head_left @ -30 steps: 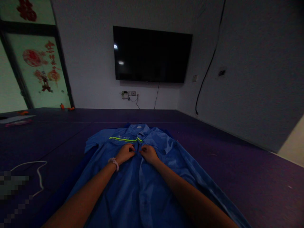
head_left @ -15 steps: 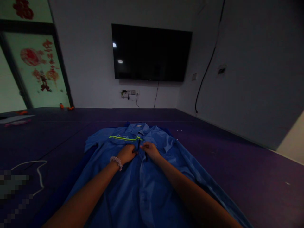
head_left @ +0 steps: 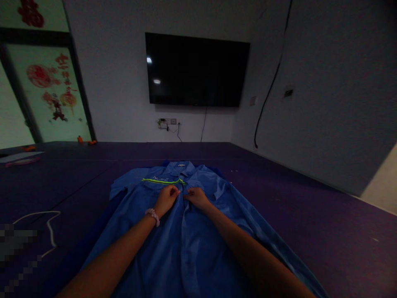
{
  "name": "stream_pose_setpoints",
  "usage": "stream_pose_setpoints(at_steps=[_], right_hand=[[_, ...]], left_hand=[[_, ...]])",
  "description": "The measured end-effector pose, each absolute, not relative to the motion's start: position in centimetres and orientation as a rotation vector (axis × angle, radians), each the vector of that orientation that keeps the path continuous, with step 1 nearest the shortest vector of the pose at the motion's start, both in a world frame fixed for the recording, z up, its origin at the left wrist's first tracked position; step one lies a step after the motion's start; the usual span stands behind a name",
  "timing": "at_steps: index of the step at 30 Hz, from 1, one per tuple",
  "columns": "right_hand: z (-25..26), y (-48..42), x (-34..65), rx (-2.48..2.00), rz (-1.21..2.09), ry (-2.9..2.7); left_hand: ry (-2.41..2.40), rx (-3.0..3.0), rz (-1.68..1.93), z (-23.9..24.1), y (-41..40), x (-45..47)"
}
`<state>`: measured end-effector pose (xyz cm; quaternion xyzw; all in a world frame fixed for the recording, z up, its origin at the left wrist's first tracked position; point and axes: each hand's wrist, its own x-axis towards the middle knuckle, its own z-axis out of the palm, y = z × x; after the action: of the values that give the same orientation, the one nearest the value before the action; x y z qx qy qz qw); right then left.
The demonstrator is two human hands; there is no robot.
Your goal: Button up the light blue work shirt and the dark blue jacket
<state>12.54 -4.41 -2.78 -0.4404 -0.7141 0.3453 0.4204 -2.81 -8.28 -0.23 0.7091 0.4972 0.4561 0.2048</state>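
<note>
A blue work shirt (head_left: 186, 244) with a yellow-green stripe (head_left: 161, 181) across its chest lies spread out on the purple floor mat (head_left: 310, 215), collar pointing away from me. My left hand (head_left: 166, 198), with a pale band at the wrist, pinches the left edge of the shirt's front opening just below the collar. My right hand (head_left: 196, 196) pinches the opposite edge, a finger's width from the left hand. Both sets of fingers are closed on the fabric.
A white cord (head_left: 46, 223) curls on the mat at the left. A dark television (head_left: 197, 70) hangs on the far wall above a socket with cables. A glass door (head_left: 46, 95) with red paper decorations stands at the left. A black cable runs down the right wall.
Both hands have crept a little up the shirt's front toward the collar, still pinching the opening's edges. The view has shifted slightly.
</note>
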Motion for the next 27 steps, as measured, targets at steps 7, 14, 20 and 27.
stream_pose_setpoints(at_steps=[7,14,20,27], right_hand=[[-2.5,-4.9,12.4,-1.149,0.829,-1.682],[-2.5,-5.1,11.9,-0.992,1.009,-1.514],[-2.4,-5.4,11.7,-1.011,0.988,-1.552],[-2.2,-5.3,11.7,-1.028,1.049,-1.478]], left_hand=[[1.315,1.962,1.232,-1.3,-8.1,-2.9],[1.318,1.934,1.245,-1.2,-8.1,-2.7],[1.319,1.903,1.259,-1.2,-8.2,-2.6],[1.372,1.922,1.26,-0.6,-8.4,-2.7]])
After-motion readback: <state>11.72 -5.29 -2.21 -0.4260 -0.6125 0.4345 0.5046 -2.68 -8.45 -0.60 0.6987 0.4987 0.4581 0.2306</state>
